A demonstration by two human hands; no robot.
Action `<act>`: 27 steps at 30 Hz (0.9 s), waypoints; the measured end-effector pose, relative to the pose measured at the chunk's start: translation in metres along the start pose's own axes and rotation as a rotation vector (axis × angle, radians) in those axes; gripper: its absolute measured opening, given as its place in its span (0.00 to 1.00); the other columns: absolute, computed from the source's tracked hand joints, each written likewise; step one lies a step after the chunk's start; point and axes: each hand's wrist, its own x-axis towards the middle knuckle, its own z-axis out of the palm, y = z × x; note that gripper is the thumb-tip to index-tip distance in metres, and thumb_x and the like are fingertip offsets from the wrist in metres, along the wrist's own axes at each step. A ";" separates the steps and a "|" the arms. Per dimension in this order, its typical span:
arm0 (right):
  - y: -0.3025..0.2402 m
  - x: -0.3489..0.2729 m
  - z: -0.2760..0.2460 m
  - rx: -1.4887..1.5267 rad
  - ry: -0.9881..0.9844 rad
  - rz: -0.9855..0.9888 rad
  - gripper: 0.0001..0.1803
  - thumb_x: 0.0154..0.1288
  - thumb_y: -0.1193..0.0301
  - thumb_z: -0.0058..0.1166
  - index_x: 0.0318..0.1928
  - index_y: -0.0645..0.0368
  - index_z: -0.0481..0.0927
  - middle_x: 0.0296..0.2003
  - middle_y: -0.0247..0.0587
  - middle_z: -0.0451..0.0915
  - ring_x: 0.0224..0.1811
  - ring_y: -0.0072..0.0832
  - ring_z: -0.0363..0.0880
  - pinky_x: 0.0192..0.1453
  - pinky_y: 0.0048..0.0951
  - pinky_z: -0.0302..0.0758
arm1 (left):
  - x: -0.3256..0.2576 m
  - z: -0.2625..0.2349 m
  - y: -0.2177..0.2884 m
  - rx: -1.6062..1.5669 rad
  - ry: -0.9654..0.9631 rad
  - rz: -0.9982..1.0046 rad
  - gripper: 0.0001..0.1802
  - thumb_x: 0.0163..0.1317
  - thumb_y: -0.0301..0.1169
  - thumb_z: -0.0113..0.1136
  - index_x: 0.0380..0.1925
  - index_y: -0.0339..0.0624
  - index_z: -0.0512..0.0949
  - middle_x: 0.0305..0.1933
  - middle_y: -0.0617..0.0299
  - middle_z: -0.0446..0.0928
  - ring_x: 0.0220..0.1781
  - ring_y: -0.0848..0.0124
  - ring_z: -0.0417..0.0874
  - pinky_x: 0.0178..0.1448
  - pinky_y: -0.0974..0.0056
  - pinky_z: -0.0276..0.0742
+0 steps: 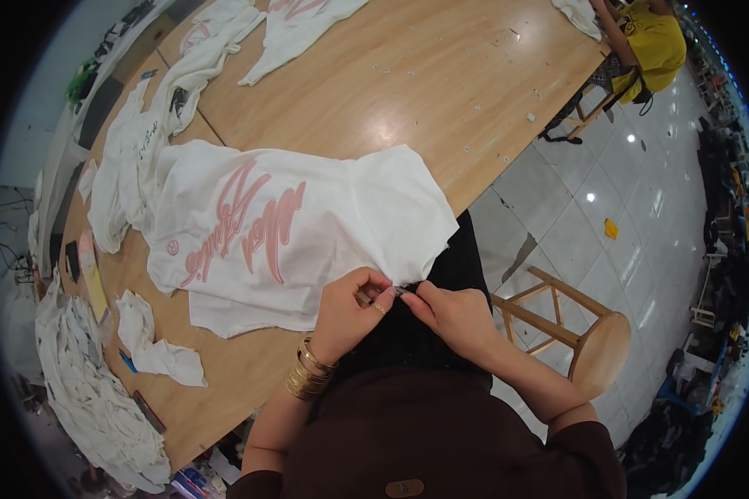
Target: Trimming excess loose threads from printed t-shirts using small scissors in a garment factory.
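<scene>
Fingers of your left hand (351,312) and right hand (451,314) pinch the hem of the white T-shirt (291,233) at the table (391,91) edge, around a small dark tool. Judging by the heaps, this shirt's mid-way; others (91,399) remain.

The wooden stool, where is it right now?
In the head view the wooden stool stands on the tiled floor at the person's right, just beyond the right hand and past the wooden table edge.
</scene>
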 end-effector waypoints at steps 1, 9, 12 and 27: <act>0.000 0.000 0.000 0.011 0.015 -0.021 0.19 0.64 0.57 0.49 0.21 0.55 0.67 0.10 0.38 0.66 0.12 0.39 0.69 0.14 0.34 0.64 | 0.000 -0.001 -0.001 -0.036 -0.012 -0.031 0.06 0.53 0.26 0.61 0.28 0.35 0.76 0.23 0.64 0.76 0.25 0.81 0.75 0.29 0.75 0.70; 0.001 -0.002 0.001 0.326 -0.090 0.165 0.20 0.66 0.57 0.47 0.21 0.58 0.69 0.10 0.40 0.69 0.11 0.35 0.69 0.14 0.32 0.63 | -0.001 -0.003 0.004 0.055 -0.001 0.145 0.05 0.51 0.24 0.60 0.28 0.37 0.76 0.28 0.65 0.73 0.26 0.80 0.73 0.29 0.75 0.68; -0.004 0.003 -0.012 0.721 -0.307 0.470 0.23 0.69 0.56 0.42 0.22 0.59 0.71 0.09 0.38 0.68 0.07 0.28 0.65 0.13 0.27 0.61 | -0.001 -0.004 0.004 0.084 0.042 0.231 0.05 0.50 0.23 0.60 0.28 0.38 0.76 0.31 0.64 0.71 0.26 0.78 0.72 0.29 0.75 0.67; -0.015 0.001 -0.019 0.852 -0.416 0.601 0.25 0.71 0.55 0.37 0.23 0.60 0.71 0.08 0.31 0.66 0.09 0.15 0.62 0.16 0.20 0.58 | -0.006 -0.002 0.006 0.114 0.060 0.262 0.05 0.48 0.23 0.61 0.26 0.38 0.74 0.30 0.64 0.69 0.24 0.77 0.68 0.28 0.73 0.64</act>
